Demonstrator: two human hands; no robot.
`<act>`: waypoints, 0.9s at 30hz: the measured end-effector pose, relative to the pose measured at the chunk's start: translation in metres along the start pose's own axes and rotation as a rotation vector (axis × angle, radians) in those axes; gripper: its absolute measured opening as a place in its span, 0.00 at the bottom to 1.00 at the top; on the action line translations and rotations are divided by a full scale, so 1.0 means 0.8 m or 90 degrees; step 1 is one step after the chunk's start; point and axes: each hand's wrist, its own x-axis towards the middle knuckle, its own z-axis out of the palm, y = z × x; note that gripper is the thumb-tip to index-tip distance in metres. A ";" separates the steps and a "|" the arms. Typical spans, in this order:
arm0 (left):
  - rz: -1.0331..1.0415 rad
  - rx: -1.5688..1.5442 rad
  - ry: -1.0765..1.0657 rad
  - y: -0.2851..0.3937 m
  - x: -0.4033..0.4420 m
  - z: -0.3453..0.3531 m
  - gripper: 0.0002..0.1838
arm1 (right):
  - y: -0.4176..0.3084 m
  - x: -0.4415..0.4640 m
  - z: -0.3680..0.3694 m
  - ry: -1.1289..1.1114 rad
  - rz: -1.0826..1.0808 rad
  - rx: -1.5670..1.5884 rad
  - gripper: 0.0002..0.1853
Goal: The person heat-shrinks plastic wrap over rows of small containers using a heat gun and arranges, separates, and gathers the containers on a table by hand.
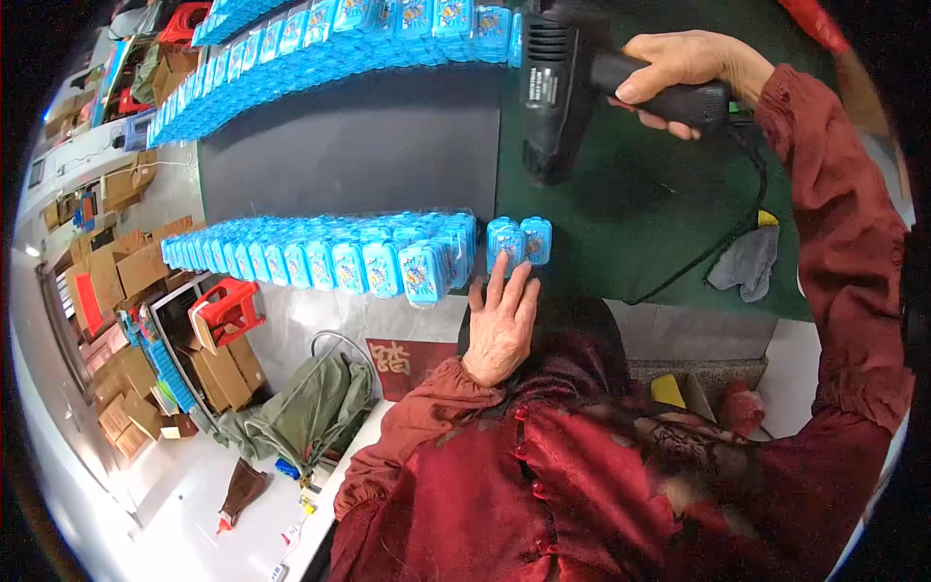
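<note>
My right hand [674,68] is wrapped round the handle of a black heat gun [555,102], whose nozzle points down over the green table. My left hand [501,328] lies at the table's near edge with its fingers stretched out. Its fingertips touch two small blue cases [505,236] with a printed picture on them, side by side below the nozzle. Immediately left of them runs a long row of the same blue cases [349,264], packed upright. Whether the cases are wrapped in film is too small to tell.
More rows of blue cases [398,34] fill the far side of the dark mat [359,145]. The heat gun's cord [713,244] crosses the green table [621,223] near a grey cloth [747,260]. Cardboard boxes [228,373] and a red stool [228,312] stand at left.
</note>
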 end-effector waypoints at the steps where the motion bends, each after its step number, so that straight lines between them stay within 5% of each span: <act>1: 0.001 -0.005 0.008 0.000 0.000 0.000 0.20 | 0.001 0.000 0.001 -0.004 0.001 0.025 0.17; 7: -0.006 0.012 -0.014 0.002 0.002 -0.003 0.20 | -0.012 -0.003 0.010 0.007 -0.048 0.049 0.17; 12: -0.012 0.006 0.015 0.003 0.003 0.001 0.20 | 0.000 -0.014 -0.006 0.057 0.038 -0.084 0.17; 17: -0.035 0.030 0.022 0.007 0.007 0.003 0.19 | 0.005 -0.012 0.014 0.026 -0.060 0.126 0.15; 21: 0.002 0.032 0.032 0.006 0.010 -0.013 0.20 | -0.011 -0.014 0.018 0.085 0.050 -0.170 0.15; 24: 0.071 -0.119 0.032 0.003 -0.001 -0.046 0.18 | -0.013 -0.003 0.016 0.069 0.015 -0.087 0.15; 27: 0.073 -0.070 0.220 -0.003 -0.021 -0.082 0.13 | -0.022 0.006 0.019 0.053 -0.015 0.000 0.14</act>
